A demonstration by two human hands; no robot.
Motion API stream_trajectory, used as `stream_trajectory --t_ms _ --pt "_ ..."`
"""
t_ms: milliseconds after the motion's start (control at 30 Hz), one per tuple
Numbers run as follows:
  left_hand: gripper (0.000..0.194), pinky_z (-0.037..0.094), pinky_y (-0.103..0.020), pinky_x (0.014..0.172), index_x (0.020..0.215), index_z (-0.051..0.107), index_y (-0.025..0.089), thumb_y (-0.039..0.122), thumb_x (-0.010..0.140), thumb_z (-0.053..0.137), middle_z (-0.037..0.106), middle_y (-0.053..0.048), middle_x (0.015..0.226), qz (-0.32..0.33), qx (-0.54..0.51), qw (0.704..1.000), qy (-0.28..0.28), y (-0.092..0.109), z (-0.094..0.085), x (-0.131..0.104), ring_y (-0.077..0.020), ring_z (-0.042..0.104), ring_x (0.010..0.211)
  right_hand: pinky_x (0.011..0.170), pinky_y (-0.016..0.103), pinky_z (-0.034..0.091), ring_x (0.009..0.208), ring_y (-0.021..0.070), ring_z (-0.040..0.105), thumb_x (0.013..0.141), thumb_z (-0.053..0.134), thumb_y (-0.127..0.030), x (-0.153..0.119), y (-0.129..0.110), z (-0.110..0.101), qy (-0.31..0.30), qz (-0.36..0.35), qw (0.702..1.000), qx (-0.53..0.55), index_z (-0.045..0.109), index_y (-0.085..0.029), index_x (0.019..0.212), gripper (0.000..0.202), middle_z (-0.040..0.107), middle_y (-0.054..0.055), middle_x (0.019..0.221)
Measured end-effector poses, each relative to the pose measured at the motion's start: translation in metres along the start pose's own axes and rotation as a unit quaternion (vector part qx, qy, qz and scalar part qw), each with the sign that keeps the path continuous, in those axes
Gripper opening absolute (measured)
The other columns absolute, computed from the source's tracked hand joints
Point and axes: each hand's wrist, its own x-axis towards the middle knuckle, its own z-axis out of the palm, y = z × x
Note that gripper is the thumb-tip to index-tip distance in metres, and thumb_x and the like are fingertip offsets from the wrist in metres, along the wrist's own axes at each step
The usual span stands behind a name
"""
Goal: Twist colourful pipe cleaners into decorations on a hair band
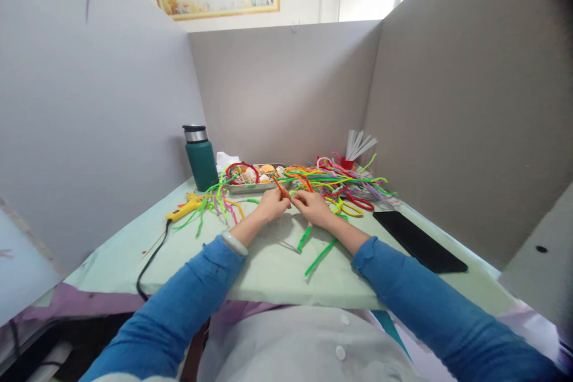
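My left hand [272,206] is closed round an orange pipe cleaner [279,185], one end of which sticks up past the fingers. Close beside it, my right hand [311,208] pinches at the same orange piece, though the fingertips partly hide the grip. Both hands are just above the table. Below the right hand lie a short, thick green pipe cleaner piece [304,239] and a straight green pipe cleaner [320,258]. Beyond the hands, a heap of mixed-colour pipe cleaners [331,176] spreads to the right.
A metal tray [257,187] with small parts sits behind the hands. To the left are a yellow glue gun [184,209] with a black cord and a green bottle [202,161]. White sticks [358,146] stand at the back right, near a black flat slab [418,240]. Grey partitions enclose the table.
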Motion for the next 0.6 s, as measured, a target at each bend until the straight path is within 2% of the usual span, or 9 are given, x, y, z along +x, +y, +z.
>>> stream_trajectory --t_ms 167,400,600 --pt "0.027 0.039 -0.018 0.043 0.087 0.062 0.012 0.013 0.069 0.042 0.065 -0.003 0.073 -0.034 -0.063 0.997 -0.029 -0.004 0.003 0.001 -0.0063 0.048 0.041 0.051 0.021 0.027 0.053 0.0091 0.047 0.083 0.045 -0.030 -0.001 -0.002 -0.001 0.002 -0.002 1.000 0.006 0.061 -0.017 0.071 0.023 0.056 -0.002 0.057" --pt "0.022 0.038 -0.019 0.041 0.078 0.063 0.011 0.023 0.074 0.044 0.064 -0.004 0.069 -0.022 -0.063 0.997 -0.031 -0.010 0.005 0.005 -0.0062 0.046 0.036 0.051 0.021 0.027 0.052 0.0091 0.046 0.083 0.045 -0.033 -0.001 -0.001 0.000 0.015 0.003 1.000 0.018 0.060 -0.017 0.071 0.025 0.057 -0.001 0.057" --pt "0.021 0.034 -0.018 0.038 0.065 0.059 0.011 0.024 0.075 0.046 0.057 -0.002 0.057 -0.081 -0.088 0.991 -0.052 -0.009 0.004 0.006 -0.0062 0.044 0.036 0.051 0.021 0.027 0.051 0.0096 0.045 0.083 0.045 -0.033 -0.002 -0.002 -0.001 0.025 0.000 0.999 0.021 0.059 -0.016 0.070 0.026 0.054 -0.001 0.054"
